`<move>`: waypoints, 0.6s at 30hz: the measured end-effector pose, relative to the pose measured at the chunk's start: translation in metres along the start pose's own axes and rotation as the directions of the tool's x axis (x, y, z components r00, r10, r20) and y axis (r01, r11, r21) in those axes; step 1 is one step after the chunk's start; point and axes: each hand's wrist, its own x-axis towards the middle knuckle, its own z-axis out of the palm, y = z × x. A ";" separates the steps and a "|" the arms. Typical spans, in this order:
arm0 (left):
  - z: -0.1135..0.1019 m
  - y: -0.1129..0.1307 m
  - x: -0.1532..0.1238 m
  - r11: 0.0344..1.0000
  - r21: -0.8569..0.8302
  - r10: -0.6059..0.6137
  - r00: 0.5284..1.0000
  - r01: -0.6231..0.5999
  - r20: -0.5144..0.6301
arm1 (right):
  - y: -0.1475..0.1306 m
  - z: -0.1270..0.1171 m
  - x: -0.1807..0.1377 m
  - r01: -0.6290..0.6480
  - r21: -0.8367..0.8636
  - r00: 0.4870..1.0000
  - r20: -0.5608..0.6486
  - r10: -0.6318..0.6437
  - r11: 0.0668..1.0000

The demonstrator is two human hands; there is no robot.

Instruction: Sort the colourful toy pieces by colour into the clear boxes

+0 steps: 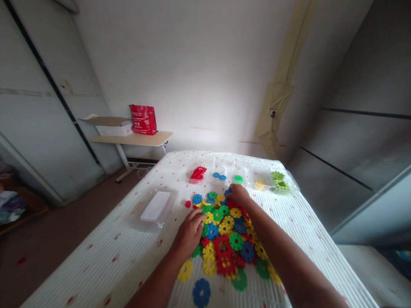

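Observation:
A pile of flat plastic flower-shaped discs (224, 239) in red, yellow, green and blue lies on the white bed cover (105, 256). My left hand (190, 231) rests on the pile's left edge, fingers curled onto a yellow disc. My right hand (236, 194) reaches to the pile's far end, fingers closed around a blue disc (227, 192). Beyond it stand several clear boxes: one with red pieces (197, 173), one with blue discs (219, 176), one with a green disc (238, 178), one with yellow pieces (260, 184).
A clear box with light-green pieces (280, 182) sits at the row's right end. A clear lid and white tray (156, 207) lie to the left. A side table (135, 139) with a red bag (143, 119) stands by the wall.

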 end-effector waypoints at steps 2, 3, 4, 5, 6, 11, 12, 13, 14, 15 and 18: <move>0.000 0.000 0.000 1.000 -0.004 -0.001 1.000 0.001 0.003 | -0.001 -0.002 -0.003 0.020 0.023 1.000 -0.002 -0.020 1.000; 0.000 0.000 0.000 1.000 -0.006 -0.003 1.000 0.003 0.003 | -0.002 -0.005 -0.004 0.034 0.037 0.999 -0.005 -0.034 0.999; 0.000 0.000 0.000 1.000 -0.006 -0.004 1.000 0.004 0.000 | -0.003 -0.008 -0.006 0.050 0.055 0.999 -0.007 -0.049 0.997; 0.001 0.000 0.000 1.000 -0.007 -0.006 1.000 0.006 -0.006 | -0.005 -0.013 -0.007 0.064 0.075 0.998 -0.007 -0.064 0.995; 0.001 0.000 -0.001 1.000 -0.006 -0.006 1.000 0.006 -0.010 | -0.007 -0.018 -0.007 0.075 0.101 0.997 -0.005 -0.075 0.992; 0.002 -0.001 -0.001 1.000 -0.002 -0.007 1.000 0.007 -0.008 | -0.022 -0.047 0.010 0.079 0.276 0.997 -0.047 -0.068 0.958; 0.001 -0.001 -0.001 1.000 0.000 -0.010 1.000 0.010 -0.005 | -0.026 -0.052 0.015 0.074 0.307 0.996 -0.077 -0.052 0.949; 0.001 0.000 -0.001 1.000 0.003 -0.012 1.000 0.012 -0.003 | -0.030 -0.055 0.020 0.070 0.332 0.993 -0.111 -0.035 0.941; 0.001 0.000 0.000 1.000 0.005 -0.013 1.000 0.013 -0.002 | -0.033 -0.057 0.024 0.068 0.351 0.989 -0.144 -0.018 0.934; 0.000 0.000 0.000 1.000 0.007 -0.011 1.000 0.011 -0.001 | -0.035 -0.058 0.027 0.068 0.365 0.984 -0.175 -0.004 0.929; 0.000 -0.001 0.000 1.000 0.013 0.000 1.000 0.000 0.000 | -0.033 -0.057 0.024 0.088 0.376 0.970 -0.244 0.007 0.923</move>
